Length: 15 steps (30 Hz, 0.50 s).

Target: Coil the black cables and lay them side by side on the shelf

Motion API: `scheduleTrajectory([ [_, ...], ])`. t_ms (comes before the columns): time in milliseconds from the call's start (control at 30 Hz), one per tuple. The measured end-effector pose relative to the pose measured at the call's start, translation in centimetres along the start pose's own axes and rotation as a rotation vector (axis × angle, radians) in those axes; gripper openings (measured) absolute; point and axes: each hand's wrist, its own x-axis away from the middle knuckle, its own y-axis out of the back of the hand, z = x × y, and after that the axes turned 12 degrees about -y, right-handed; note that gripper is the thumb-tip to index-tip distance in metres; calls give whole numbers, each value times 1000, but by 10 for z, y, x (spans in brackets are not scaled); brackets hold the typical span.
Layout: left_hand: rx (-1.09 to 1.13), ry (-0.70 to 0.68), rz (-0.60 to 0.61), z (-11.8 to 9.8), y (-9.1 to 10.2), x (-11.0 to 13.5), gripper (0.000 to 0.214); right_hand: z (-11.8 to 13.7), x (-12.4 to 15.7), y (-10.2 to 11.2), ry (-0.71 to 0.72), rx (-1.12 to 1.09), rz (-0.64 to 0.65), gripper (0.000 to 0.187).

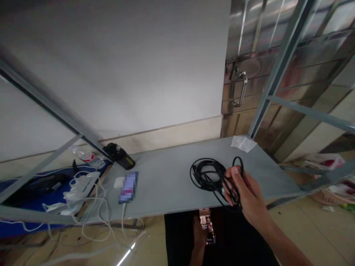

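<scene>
My right hand [245,192] is closed around several loops of a black cable [234,184] above the front right of the grey table [166,177]. More of the same black cable lies coiled on the tabletop just left of that hand, and strands run between the coil and my fingers. Low in the view, below the table edge and over dark clothing, my left hand [199,232] grips a phone [206,223] with a lit screen. The fingers behind this phone are mostly hidden.
A second phone [128,187] with a white cable lies on the table's left, near a black bottle [119,156] on its side. White cables and a power strip [80,188] crowd the far left. Tissue [244,143] lies at the back right corner, beside a metal post [277,74].
</scene>
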Motion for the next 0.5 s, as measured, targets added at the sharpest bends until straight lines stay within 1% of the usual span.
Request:
scheduleTrajectory([
  [100, 13, 7, -28, -4, 1, -4, 36, -15, -5, -20, -59, 34, 66, 54],
  [167, 30, 0, -56, -8, 4, -7, 36, -22, -8, -30, -87, 52, 99, 56],
  [233, 68, -29, -80, -13, 9, -8, 41, -28, -13, -37, -110, 70, 132, 56],
  [300, 128, -75, -96, -21, 17, -5, 50, -36, -18, -42, -123, 98, 172, 55],
  [367, 196, -117, -95, -32, 31, 4, 64, -46, -25, -45, -122, 127, 211, 53],
  [433, 280, -150, -81, -48, 54, 18, 74, -59, -30, -47, -123, 171, 245, 52],
  [467, 322, -164, -76, -58, 68, 27, 76, -66, -31, -48, -122, 205, 263, 51],
  [500, 405, -186, -78, -69, 82, 36, 72, -73, -32, -50, -121, 247, 290, 52],
])
